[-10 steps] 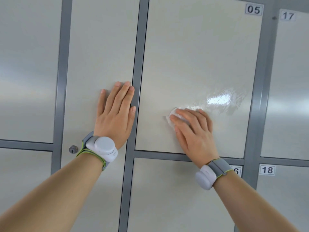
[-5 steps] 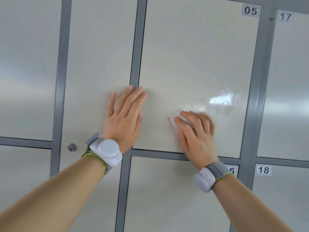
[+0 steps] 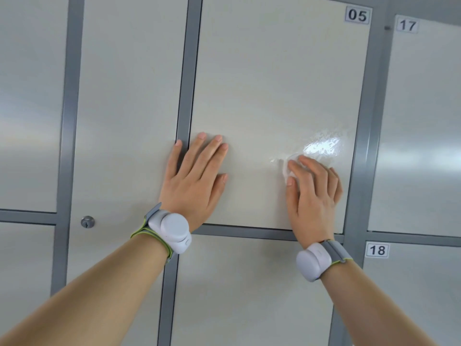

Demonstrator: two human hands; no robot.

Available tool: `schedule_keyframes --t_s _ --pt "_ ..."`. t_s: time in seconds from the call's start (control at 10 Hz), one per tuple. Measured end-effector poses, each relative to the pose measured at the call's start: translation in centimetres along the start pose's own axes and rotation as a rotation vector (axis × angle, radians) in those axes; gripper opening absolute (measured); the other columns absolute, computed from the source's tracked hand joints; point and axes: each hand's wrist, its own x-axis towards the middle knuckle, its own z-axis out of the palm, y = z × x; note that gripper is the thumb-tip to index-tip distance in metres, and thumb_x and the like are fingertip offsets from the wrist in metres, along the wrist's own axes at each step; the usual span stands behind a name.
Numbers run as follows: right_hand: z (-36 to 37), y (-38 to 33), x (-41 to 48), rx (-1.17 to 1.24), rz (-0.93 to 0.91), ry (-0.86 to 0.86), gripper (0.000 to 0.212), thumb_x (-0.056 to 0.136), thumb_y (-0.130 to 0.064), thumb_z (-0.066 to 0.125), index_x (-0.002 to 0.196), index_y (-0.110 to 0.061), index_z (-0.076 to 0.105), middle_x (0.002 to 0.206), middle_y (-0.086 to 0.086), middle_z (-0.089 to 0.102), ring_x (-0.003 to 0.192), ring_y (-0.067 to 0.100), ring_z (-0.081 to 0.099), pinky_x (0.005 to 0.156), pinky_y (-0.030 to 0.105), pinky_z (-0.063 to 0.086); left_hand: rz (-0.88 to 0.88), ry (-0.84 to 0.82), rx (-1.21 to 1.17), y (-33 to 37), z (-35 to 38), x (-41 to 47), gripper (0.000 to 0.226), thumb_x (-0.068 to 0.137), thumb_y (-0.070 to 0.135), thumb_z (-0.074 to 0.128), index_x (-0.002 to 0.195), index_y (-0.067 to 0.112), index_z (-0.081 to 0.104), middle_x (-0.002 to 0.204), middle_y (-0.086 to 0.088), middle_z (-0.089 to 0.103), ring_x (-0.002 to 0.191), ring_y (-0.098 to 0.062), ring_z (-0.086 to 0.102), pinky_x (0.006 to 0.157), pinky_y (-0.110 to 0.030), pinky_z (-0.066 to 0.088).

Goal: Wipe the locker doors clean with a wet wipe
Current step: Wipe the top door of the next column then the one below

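The crumpled wet wipe (image 3: 289, 168) lies low on the right side of locker door 05 (image 3: 274, 83), peeking out left of the right hand's (image 3: 314, 193) fingertips. That hand's fingers curve over it and press it to the door. A wet sheen (image 3: 321, 146) glistens just above. The left hand (image 3: 194, 181) lies flat, fingers straight, at the door's lower left edge.

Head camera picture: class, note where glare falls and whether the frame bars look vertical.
Head view: sharp glare on the wet patch of door 05, above the wet wipe under the right hand; soft light band across door 17; frame bars slant.
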Motion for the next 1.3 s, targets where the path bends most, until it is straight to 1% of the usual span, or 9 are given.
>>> schedule_keyframes --t_s 0.1,0.3,0.5,0.7,0.8,0.9,1.0,1.1,1.3 --pt "0.3 -0.6 -0.2 0.015 -0.004 -0.021 0.025 0.101 -0.015 0.048 0.125 -0.017 0.056 0.135 0.009 0.054 0.126 0.03 0.045 0.118 0.04 0.019 0.013 0.005 0.004 -0.1 0.0 0.0 0.048 0.106 0.032 0.04 0.147 0.008 0.049 0.155 -0.004 0.045 0.148 -0.028 0.035 0.121 -0.054 0.022" --pt "0.4 -1.3 -1.3 0.035 -0.247 -0.099 0.034 0.095 -0.01 0.057 0.128 -0.018 0.055 0.135 0.003 0.05 0.125 0.028 0.048 0.115 0.047 0.029 0.008 0.003 0.015 -0.1 0.0 -0.1 0.049 0.106 0.032 0.039 0.148 0.008 0.049 0.156 -0.004 0.044 0.148 -0.027 0.035 0.12 -0.056 0.023" --pt "-0.3 0.6 -0.9 -0.002 -0.108 -0.046 0.025 0.101 -0.018 0.052 0.123 -0.016 0.063 0.132 0.007 0.059 0.123 0.03 0.052 0.115 0.047 0.028 0.022 0.006 0.037 -0.1 0.2 -0.1 0.049 0.107 0.032 0.039 0.149 0.008 0.047 0.156 -0.005 0.044 0.148 -0.028 0.035 0.121 -0.056 0.023" --pt "-0.8 1.8 -0.8 -0.037 0.1 0.001 0.025 0.102 -0.019 0.049 0.124 -0.017 0.059 0.135 0.007 0.055 0.125 0.028 0.045 0.116 0.048 0.021 0.025 0.01 0.043 -0.1 0.2 -0.2 0.05 0.106 0.032 0.041 0.149 0.008 0.046 0.156 -0.006 0.043 0.148 -0.029 0.034 0.121 -0.055 0.021" --pt "-0.5 1.1 -1.1 -0.042 0.063 -0.012 0.026 0.101 -0.018 0.047 0.126 -0.018 0.056 0.136 0.008 0.054 0.126 0.028 0.045 0.116 0.048 0.022 0.024 0.011 0.048 -0.2 0.3 -0.2 0.05 0.106 0.032 0.041 0.149 0.008 0.047 0.156 -0.006 0.043 0.148 -0.029 0.034 0.121 -0.055 0.021" --pt "-0.6 0.7 -2.0 -0.03 -0.09 -0.086 0.031 0.098 -0.013 0.049 0.128 -0.018 0.053 0.136 0.006 0.05 0.127 0.029 0.046 0.117 0.048 0.023 0.027 0.01 0.043 -0.1 0.3 -0.3 0.05 0.106 0.031 0.041 0.149 0.008 0.046 0.156 -0.006 0.043 0.148 -0.029 0.034 0.121 -0.056 0.022" --pt "-1.0 0.8 -2.2 -0.015 -0.147 -0.122 0.03 0.1 -0.017 0.047 0.13 -0.022 0.052 0.136 -0.001 0.048 0.128 0.026 0.046 0.116 0.05 0.026 0.024 0.01 0.039 -0.1 0.2 -0.1 0.05 0.106 0.031 0.041 0.149 0.007 0.046 0.156 -0.006 0.044 0.148 -0.029 0.034 0.121 -0.056 0.021" --pt "-1.2 1.4 -1.6 -0.033 -0.114 -0.106 0.027 0.103 -0.021 0.045 0.128 -0.021 0.056 0.135 0.0 0.052 0.127 0.025 0.049 0.116 0.051 0.026 0.024 0.012 0.045 -0.1 0.2 -0.2 0.05 0.105 0.031 0.041 0.149 0.007 0.046 0.156 -0.006 0.044 0.148 -0.029 0.034 0.12 -0.057 0.023" --pt "-1.5 3.5 0.3 -0.058 0.083 -0.027 0.025 0.1 -0.015 0.053 0.123 -0.013 0.064 0.135 0.006 0.056 0.126 0.026 0.046 0.115 0.048 0.024 0.03 0.008 0.049 -0.2 0.3 -0.2 0.05 0.105 0.03 0.042 0.149 0.007 0.046 0.156 -0.006 0.043 0.148 -0.03 0.034 0.121 -0.057 0.022"
